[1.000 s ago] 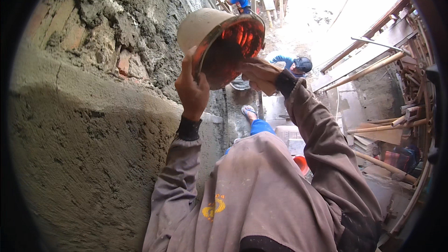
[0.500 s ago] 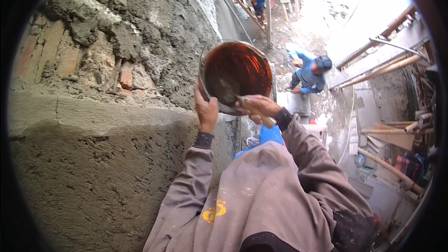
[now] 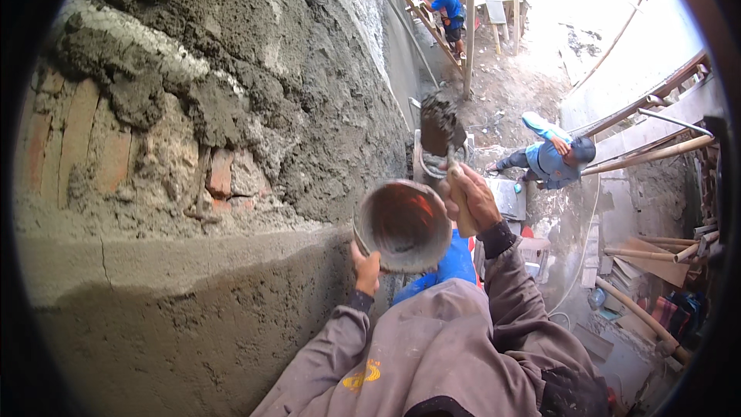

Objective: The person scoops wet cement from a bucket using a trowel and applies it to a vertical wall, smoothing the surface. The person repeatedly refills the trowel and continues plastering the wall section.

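Observation:
My left hand (image 3: pixel 365 266) grips the left edge of a pail (image 3: pixel 403 226), whose reddish inside with grey residue faces me. My right hand (image 3: pixel 475 197) is closed on the wooden handle of a trowel (image 3: pixel 442 127), held above and right of the pail; wet grey mortar lies on its blade. Left of them is a wall (image 3: pixel 309 123) with rough wet plaster, exposed bricks (image 3: pixel 220 174) and a flatter render band (image 3: pixel 185 259) lower in the picture. Below the pail, my blue-clad leg (image 3: pixel 455 266) shows beyond my grey-brown clothing.
A person in bright blue (image 3: pixel 448 8) is at a wooden ladder (image 3: pixel 428 19) near the top. Another in lighter blue (image 3: pixel 552 166) stands on the ground to the right. Bamboo poles (image 3: pixel 641 162), boards and a white hose (image 3: pixel 579 270) lie along the right.
The trowel has come out of the pail loaded with mortar and risen upward. The pail has moved down in view. The person in lighter blue now appears farther right, one arm raised.

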The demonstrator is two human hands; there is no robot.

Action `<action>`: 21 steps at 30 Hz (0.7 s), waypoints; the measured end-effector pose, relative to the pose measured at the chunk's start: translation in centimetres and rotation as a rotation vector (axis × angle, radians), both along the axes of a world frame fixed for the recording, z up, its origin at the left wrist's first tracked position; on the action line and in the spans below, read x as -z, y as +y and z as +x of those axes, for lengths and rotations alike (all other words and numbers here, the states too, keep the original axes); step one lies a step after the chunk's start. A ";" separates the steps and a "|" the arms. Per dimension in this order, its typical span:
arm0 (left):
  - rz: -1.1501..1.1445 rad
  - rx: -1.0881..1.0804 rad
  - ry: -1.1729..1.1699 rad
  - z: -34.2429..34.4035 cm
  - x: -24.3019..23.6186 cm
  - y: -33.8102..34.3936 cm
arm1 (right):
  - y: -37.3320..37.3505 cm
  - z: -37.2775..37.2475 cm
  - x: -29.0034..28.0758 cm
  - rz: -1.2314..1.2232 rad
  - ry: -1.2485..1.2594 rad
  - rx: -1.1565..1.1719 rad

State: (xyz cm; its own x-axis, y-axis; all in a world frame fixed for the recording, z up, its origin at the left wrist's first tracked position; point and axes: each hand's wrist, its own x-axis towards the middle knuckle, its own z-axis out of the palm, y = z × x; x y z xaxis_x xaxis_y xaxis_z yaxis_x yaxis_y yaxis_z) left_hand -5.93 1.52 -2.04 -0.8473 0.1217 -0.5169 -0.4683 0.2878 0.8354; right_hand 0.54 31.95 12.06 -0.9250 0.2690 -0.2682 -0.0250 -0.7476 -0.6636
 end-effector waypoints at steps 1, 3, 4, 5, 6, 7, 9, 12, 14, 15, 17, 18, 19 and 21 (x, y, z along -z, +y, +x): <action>0.082 -0.037 -0.056 0.8 -0.2 -0.6 | 0.6 -1.7 0.5 0.093 0.026 0.065; 0.064 -0.057 -0.075 2.1 -0.9 -1.4 | 1.3 -5.9 2.4 0.173 -0.080 0.210; 0.065 -0.077 -0.139 2.6 -1.3 -1.8 | 1.4 -8.7 3.6 0.215 -0.015 0.291; 0.006 -0.135 -0.175 3.3 -1.7 -1.9 | 1.4 -11.8 4.8 0.271 -0.034 0.371; 0.024 -0.143 -0.188 3.7 -2.2 -2.2 | 1.0 -15.3 6.0 0.342 -0.113 0.443; 0.018 -0.144 -0.168 4.1 -2.7 -2.2 | 0.5 -19.2 6.9 0.504 -0.285 0.502; 0.019 -0.205 -0.214 4.7 -3.6 -2.3 | -1.4 -27.2 8.0 0.628 -0.495 0.522; 0.053 -0.255 -0.254 5.2 -4.5 -2.4 | -5.2 -32.9 8.3 0.719 -0.387 0.285; 0.012 -0.271 -0.272 5.3 -4.9 -2.5 | -7.1 -32.3 8.3 0.864 -0.259 0.272; -0.033 -0.290 -0.267 5.2 -5.0 -2.6 | -7.5 -30.9 8.3 0.754 -0.234 0.288; -0.040 -0.304 -0.239 5.1 -5.2 -2.6 | -7.1 -27.2 8.4 0.600 -0.219 0.269; -0.043 -0.312 -0.225 5.0 -5.2 -2.5 | -6.1 -25.4 8.5 0.520 -0.149 0.278; -0.027 -0.333 -0.227 4.9 -5.2 -2.3 | -5.0 -24.4 8.3 0.534 -0.228 0.231; 0.024 -0.329 -0.192 4.5 -5.3 -1.5 | -2.6 -22.0 7.4 0.474 -0.316 0.129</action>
State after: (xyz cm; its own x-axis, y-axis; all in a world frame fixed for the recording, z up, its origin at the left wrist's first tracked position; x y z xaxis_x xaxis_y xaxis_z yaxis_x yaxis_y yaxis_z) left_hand -1.45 0.02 3.21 -0.7313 -0.1266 -0.6702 -0.6808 0.0771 0.7284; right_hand -21.47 29.33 4.63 -0.7716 0.5318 -0.3490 0.1579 -0.3714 -0.9149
